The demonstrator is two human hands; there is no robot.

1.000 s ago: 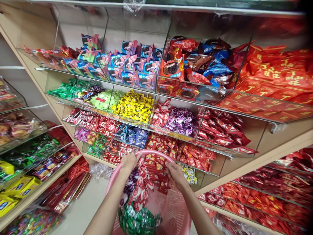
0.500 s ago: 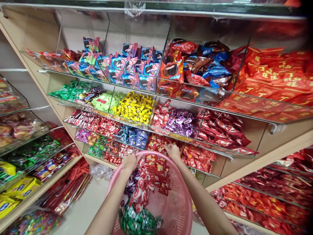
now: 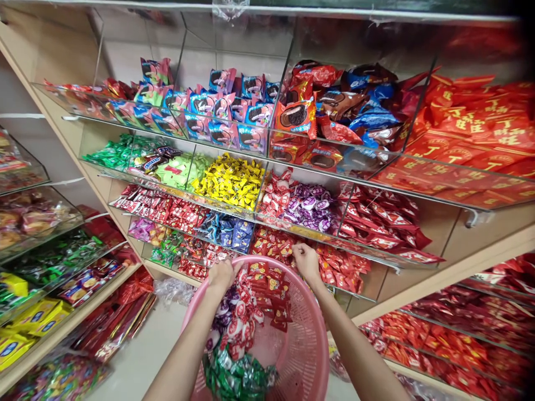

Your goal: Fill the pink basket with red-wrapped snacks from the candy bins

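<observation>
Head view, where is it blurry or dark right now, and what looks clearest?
Head view, upper right: the red packets soften toward a black edge; head view, lower left: the bag of colourful candies looks blurry; head view, middle: the yellow candies and pink basket look clearer.

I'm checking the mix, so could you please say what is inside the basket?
The basket holds green sweets, purple sweets, red-and-white sweets and red packets. Whatever lies beneath them is covered.

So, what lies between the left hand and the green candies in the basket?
In the head view, purple-and-white candies and red-and-white candies lie between them.
</observation>
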